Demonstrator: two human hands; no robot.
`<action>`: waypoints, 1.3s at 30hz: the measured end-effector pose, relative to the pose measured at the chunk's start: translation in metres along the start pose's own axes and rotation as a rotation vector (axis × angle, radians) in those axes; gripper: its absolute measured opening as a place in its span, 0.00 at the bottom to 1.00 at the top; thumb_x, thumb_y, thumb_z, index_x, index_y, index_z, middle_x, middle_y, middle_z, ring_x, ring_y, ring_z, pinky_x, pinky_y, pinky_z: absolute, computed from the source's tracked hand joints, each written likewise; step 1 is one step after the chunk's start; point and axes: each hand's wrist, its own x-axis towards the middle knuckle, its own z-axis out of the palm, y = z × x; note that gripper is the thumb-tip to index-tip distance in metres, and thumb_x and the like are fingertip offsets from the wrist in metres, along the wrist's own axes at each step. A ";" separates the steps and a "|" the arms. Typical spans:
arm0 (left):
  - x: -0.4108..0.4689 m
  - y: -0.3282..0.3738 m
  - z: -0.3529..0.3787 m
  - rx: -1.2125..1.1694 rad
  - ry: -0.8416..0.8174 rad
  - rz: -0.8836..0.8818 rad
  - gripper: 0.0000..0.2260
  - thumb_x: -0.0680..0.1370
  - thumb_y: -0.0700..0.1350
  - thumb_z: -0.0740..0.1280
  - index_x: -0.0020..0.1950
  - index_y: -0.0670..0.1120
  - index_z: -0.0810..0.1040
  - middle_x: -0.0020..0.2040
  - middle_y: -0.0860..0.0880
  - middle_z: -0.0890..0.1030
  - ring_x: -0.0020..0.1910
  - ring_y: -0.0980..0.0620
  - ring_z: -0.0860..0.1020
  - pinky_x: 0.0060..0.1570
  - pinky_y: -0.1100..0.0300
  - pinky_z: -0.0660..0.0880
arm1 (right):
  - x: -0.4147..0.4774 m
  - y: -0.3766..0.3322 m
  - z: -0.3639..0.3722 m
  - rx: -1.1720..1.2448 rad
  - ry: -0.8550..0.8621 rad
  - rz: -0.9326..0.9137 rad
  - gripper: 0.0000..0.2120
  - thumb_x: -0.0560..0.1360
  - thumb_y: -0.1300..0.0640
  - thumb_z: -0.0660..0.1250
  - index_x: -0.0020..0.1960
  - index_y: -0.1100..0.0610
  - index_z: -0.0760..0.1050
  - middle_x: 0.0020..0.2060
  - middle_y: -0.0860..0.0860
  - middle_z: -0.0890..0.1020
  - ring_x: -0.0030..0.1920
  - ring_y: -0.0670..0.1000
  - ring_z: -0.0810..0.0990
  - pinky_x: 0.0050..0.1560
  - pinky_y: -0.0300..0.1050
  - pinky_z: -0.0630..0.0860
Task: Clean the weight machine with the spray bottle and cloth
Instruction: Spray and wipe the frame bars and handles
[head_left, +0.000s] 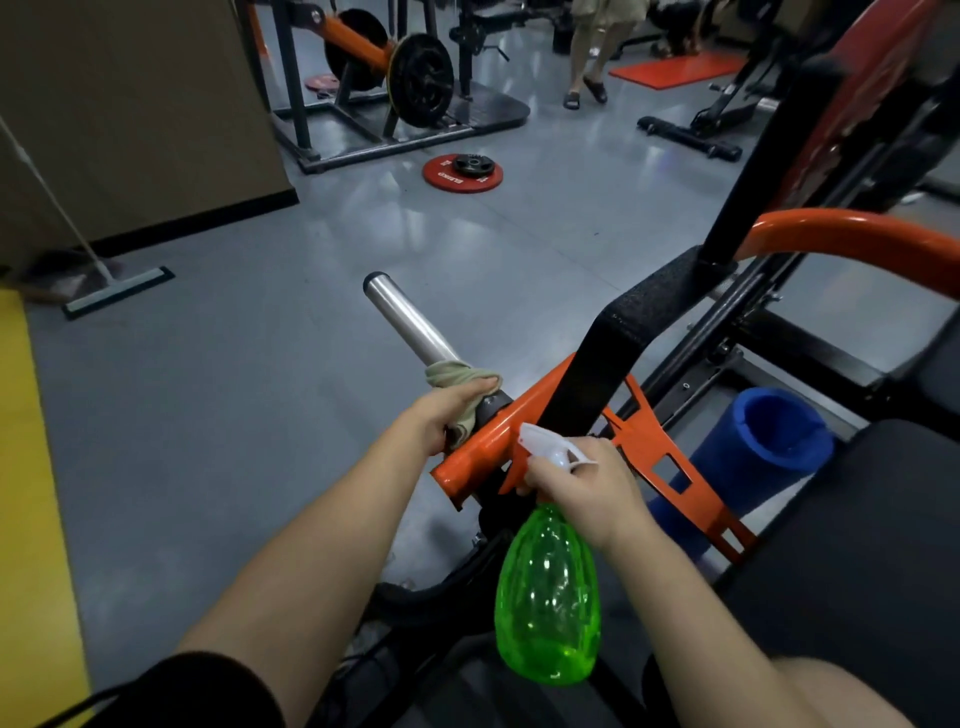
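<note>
The weight machine has an orange arm with a chrome weight peg sticking up to the left and a black upright. My left hand presses a beige cloth around the base of the chrome peg. My right hand grips the neck of a green translucent spray bottle, whose white nozzle sits close against the orange arm. A little liquid lies at the bottle's bottom.
A blue foam roller pad and black seat lie to the right. A red plate lies on the grey floor. A squeegee mop leans at left. Another person's legs stand at the back, beside a loaded rack.
</note>
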 end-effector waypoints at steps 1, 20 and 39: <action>-0.001 0.000 -0.005 0.013 -0.032 -0.041 0.11 0.72 0.48 0.78 0.49 0.45 0.83 0.48 0.42 0.85 0.43 0.45 0.85 0.50 0.48 0.82 | 0.001 -0.001 0.000 -0.028 -0.002 -0.008 0.21 0.66 0.45 0.61 0.38 0.65 0.73 0.33 0.63 0.76 0.33 0.62 0.71 0.35 0.62 0.70; -0.010 0.004 0.000 1.385 0.351 0.754 0.22 0.76 0.63 0.59 0.65 0.57 0.79 0.65 0.55 0.79 0.77 0.44 0.63 0.77 0.40 0.49 | 0.000 0.002 0.002 -0.110 0.008 0.033 0.18 0.65 0.44 0.61 0.35 0.60 0.68 0.29 0.58 0.74 0.29 0.51 0.67 0.33 0.58 0.67; -0.016 0.077 0.055 2.316 -0.378 0.258 0.12 0.85 0.42 0.62 0.68 0.50 0.69 0.48 0.47 0.85 0.48 0.64 0.82 0.43 0.75 0.69 | 0.002 0.008 0.004 -0.047 -0.002 -0.088 0.14 0.72 0.53 0.64 0.29 0.48 0.67 0.27 0.51 0.70 0.28 0.46 0.65 0.32 0.53 0.63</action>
